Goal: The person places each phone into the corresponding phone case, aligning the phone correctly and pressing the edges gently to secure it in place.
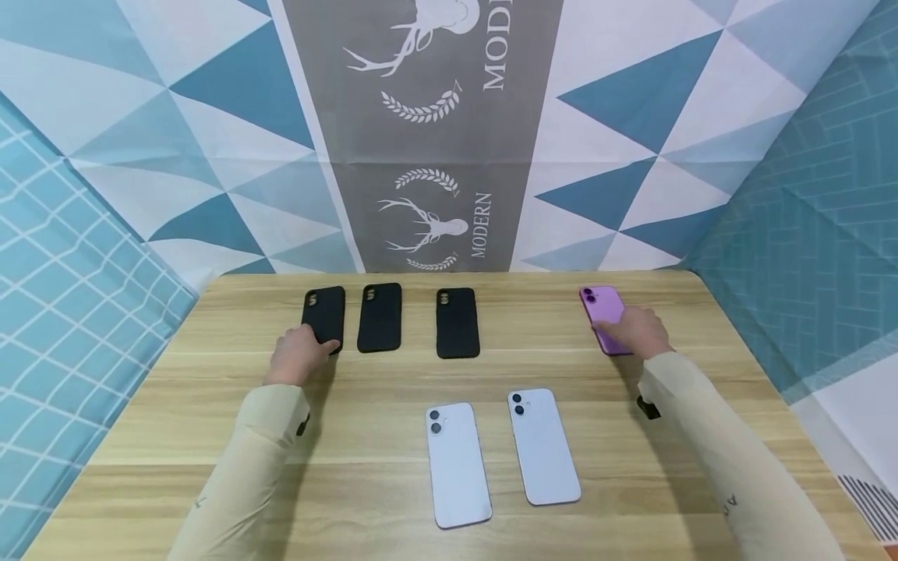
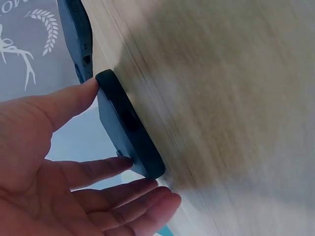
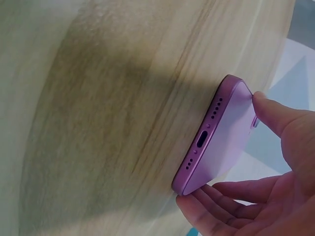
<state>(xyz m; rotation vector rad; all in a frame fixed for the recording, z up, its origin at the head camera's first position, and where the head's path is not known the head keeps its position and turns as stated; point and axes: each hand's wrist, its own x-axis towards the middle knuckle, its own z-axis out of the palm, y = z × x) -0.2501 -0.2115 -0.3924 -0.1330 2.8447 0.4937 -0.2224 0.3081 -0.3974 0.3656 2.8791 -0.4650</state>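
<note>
At the table's back left, my left hand [image 1: 296,354] holds a black phone case [image 1: 324,312] by its sides. In the left wrist view the thumb is at one edge of that case [image 2: 130,128] and the fingers are at the opposite edge. Far to the right, my right hand [image 1: 637,331] grips a purple phone [image 1: 605,308], which lies back side up. The right wrist view shows the phone's bottom end [image 3: 202,139] with its port, between the thumb and the fingers. Both items are on or very close to the tabletop.
Two more black phone cases [image 1: 380,317] [image 1: 457,323] lie along the back of the wooden table [image 1: 365,436]. Nearer the front are two white phones [image 1: 459,465] [image 1: 544,446], backs up. A patterned cloth backdrop [image 1: 435,140] rises behind the back edge.
</note>
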